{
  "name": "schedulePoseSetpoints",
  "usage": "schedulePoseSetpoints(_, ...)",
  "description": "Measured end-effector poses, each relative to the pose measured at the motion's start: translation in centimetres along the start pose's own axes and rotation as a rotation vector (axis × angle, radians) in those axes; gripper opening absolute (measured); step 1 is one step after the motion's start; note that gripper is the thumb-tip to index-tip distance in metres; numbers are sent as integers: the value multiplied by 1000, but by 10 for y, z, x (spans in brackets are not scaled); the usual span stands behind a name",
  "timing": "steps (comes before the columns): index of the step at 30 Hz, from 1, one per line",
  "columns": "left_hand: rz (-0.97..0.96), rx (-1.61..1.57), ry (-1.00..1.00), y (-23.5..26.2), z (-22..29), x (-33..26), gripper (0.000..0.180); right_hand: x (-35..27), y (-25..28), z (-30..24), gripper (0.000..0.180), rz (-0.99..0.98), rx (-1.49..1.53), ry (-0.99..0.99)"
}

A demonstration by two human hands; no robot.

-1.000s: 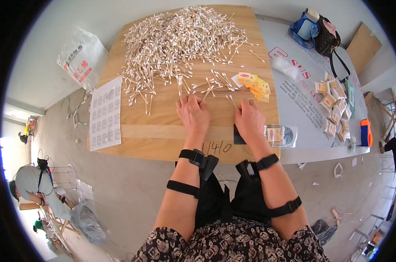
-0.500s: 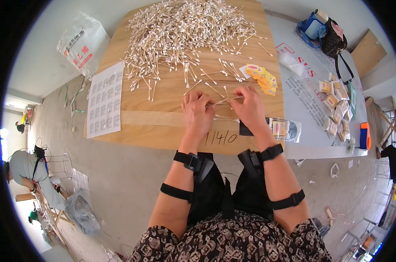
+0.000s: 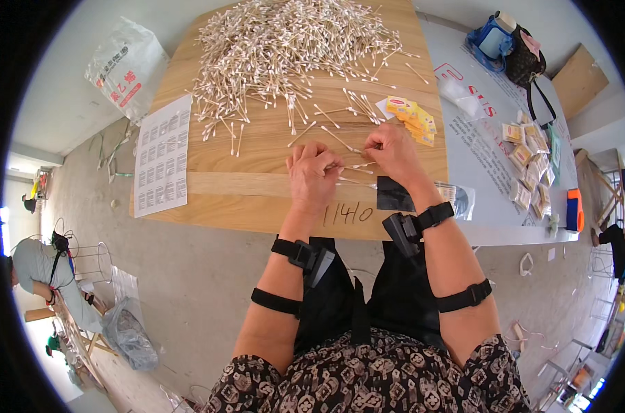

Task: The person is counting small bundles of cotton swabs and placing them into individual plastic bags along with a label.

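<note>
Swabs: thin white cotton-tipped sticks (image 3: 350,167) at frame centre on the wooden desk (image 3: 257,199), pinched between closed fingers of left hand (image 3: 314,175) and right hand (image 3: 394,153). Light, likely snappable; grip mid-shaft.

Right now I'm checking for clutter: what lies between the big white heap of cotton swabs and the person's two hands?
In the head view, scattered loose swabs on bare wood lie between the heap of cotton swabs and the left hand and right hand.

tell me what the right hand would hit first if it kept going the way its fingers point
The right hand points up and left across the board; it would likely first meet the loose swabs, then the big swab pile. Depth is unclear.
</note>
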State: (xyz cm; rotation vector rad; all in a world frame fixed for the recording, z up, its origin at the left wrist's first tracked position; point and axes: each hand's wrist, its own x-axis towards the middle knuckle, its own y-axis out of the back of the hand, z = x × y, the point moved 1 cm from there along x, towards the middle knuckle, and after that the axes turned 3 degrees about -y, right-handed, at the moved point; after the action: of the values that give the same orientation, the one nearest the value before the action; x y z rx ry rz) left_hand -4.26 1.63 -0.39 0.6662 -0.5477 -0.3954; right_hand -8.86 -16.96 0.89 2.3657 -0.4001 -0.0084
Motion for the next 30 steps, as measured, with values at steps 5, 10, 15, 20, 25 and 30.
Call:
schedulePoseSetpoints(5, 57, 0, -79, 0, 3, -1, 12, -7, 0, 4, 8, 27, 93, 12)
schedulePoseSetpoints(10, -3, -14, -51, 3, 2, -3, 11, -12, 6, 5, 7, -15, 128, 19)
schedulePoseSetpoints(15, 5, -20, -67, 4, 4, -3, 12, -20, 14, 10, 11, -108, 289, 27)
schedulePoseSetpoints(20, -21, -10, -138, 5, 2, -4, 13, -22, 10, 13, 9, -56, 303, -1)
schedulePoseSetpoints(25, -54, -26, -163, 7, 6, -6, 12, -23, 4, 16, 8, -11, 213, 46)
schedulePoseSetpoints(30, -82, -54, -149, 10, 7, -5, 18, -24, -5, 18, 9, 159, 280, -16)
